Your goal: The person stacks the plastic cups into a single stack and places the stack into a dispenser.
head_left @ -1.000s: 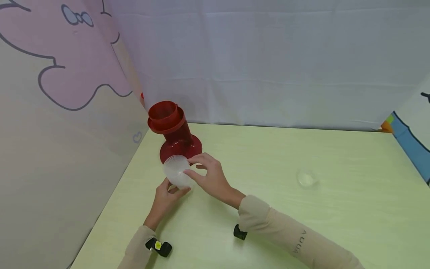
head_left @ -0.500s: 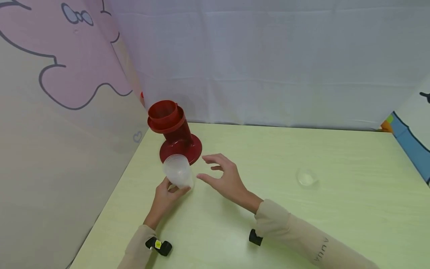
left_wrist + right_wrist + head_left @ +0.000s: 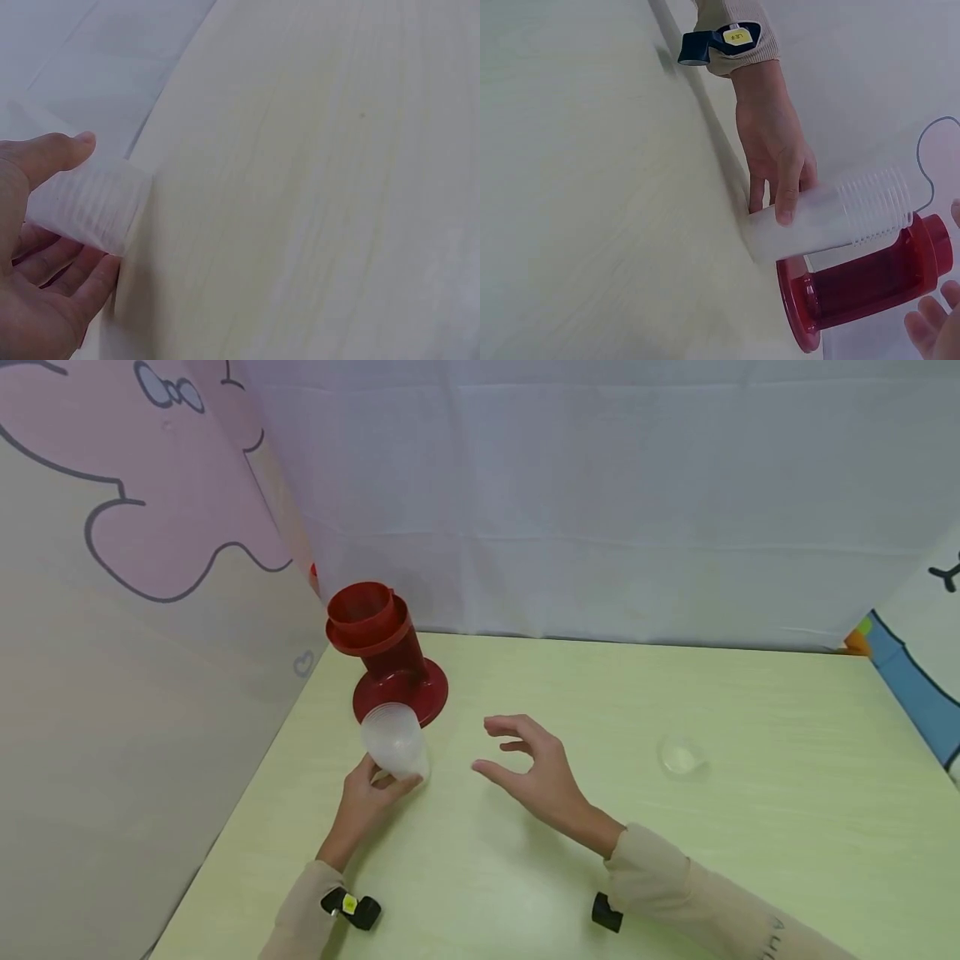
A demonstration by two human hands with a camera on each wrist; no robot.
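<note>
A stack of translucent plastic cups [image 3: 393, 739] is gripped near its lower end by my left hand [image 3: 363, 802], thumb on one side and fingers on the other. In the right wrist view the cups' ridged rims [image 3: 874, 206] lie toward the red cup dispenser [image 3: 870, 285]. The left wrist view shows my left thumb [image 3: 64, 154] against the stack. My right hand [image 3: 543, 777] hovers to the right of the stack, holding nothing, its thumb apart from its bent fingers. Just behind the stack stands the red dispenser [image 3: 393, 656], with a round base and a wide, ringed top.
A single clear cup or lid [image 3: 681, 756] sits on the pale yellow table [image 3: 787, 843] at the right. A white curtain [image 3: 600, 510] closes off the back, and a wall with a pink cartoon figure [image 3: 165, 502] runs along the left.
My right hand has let go of the cup stack's side and moved away to the right. My left hand stays in place with the stack.
</note>
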